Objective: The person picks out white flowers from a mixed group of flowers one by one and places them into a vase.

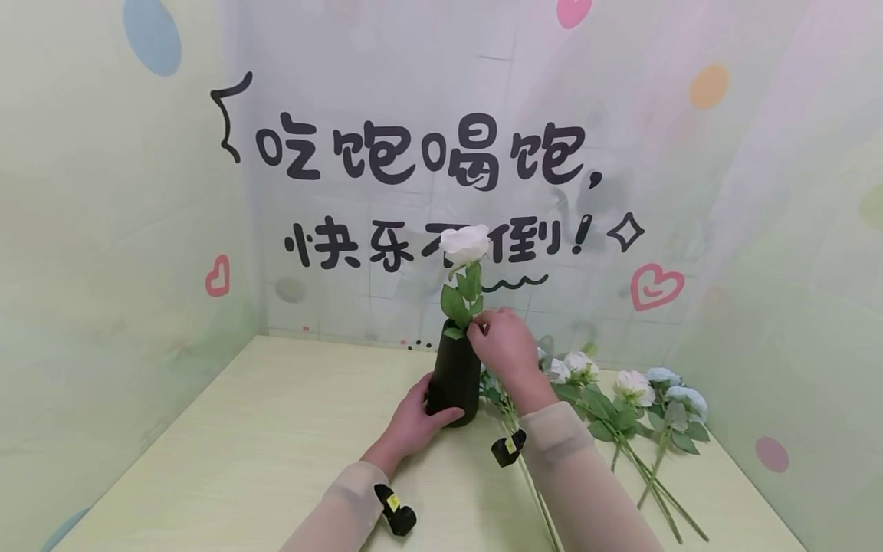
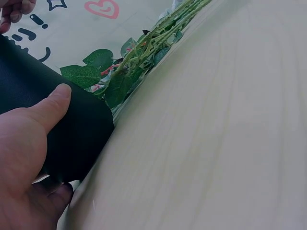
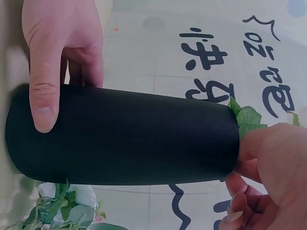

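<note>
A black tapered vase (image 1: 455,376) stands on the table in the head view, tilted slightly. My left hand (image 1: 412,420) grips it low down, with the thumb (image 2: 56,103) across its side in the left wrist view. One white rose (image 1: 465,244) with green leaves (image 1: 457,303) rises from the vase's mouth. At the rim my right hand (image 1: 507,345) has curled fingers against the rose's lower leaves (image 3: 249,117) and seems to pinch its stem. The exact pinch point is hidden behind the fingers in both the head and right wrist views.
On the table (image 1: 276,437), to the right of the vase, lie several long-stemmed flowers, among them a white flower (image 1: 635,388) and a blue flower (image 1: 688,400). Their green stems (image 1: 655,483) point toward the near edge. A printed backdrop (image 1: 414,61) closes off the back.
</note>
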